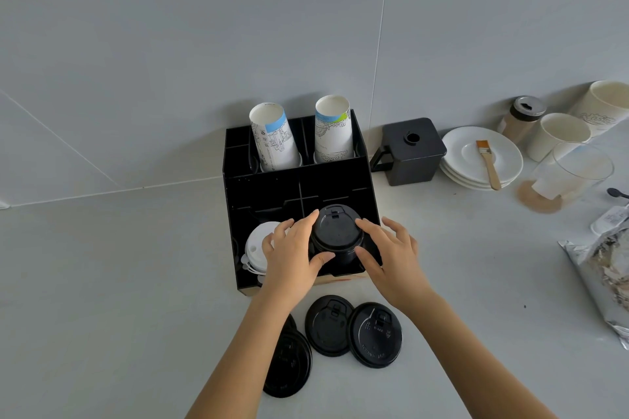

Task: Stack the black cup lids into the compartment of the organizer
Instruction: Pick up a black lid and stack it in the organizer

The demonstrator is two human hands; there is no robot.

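A stack of black cup lids stands in the front right compartment of the black organizer. My left hand touches the stack's left side with thumb and fingers. My right hand is at its right side, fingers spread, thumb against the stack. A stack of white lids fills the front left compartment, partly hidden by my left hand. On the counter in front lie loose black lids: one, another overlapping it, and more partly under my left forearm.
Two paper cups stand in the organizer's rear slots. To the right are a black square box, stacked white saucers with a brush, a shaker jar, white cups, a tipped clear cup and a foil bag.
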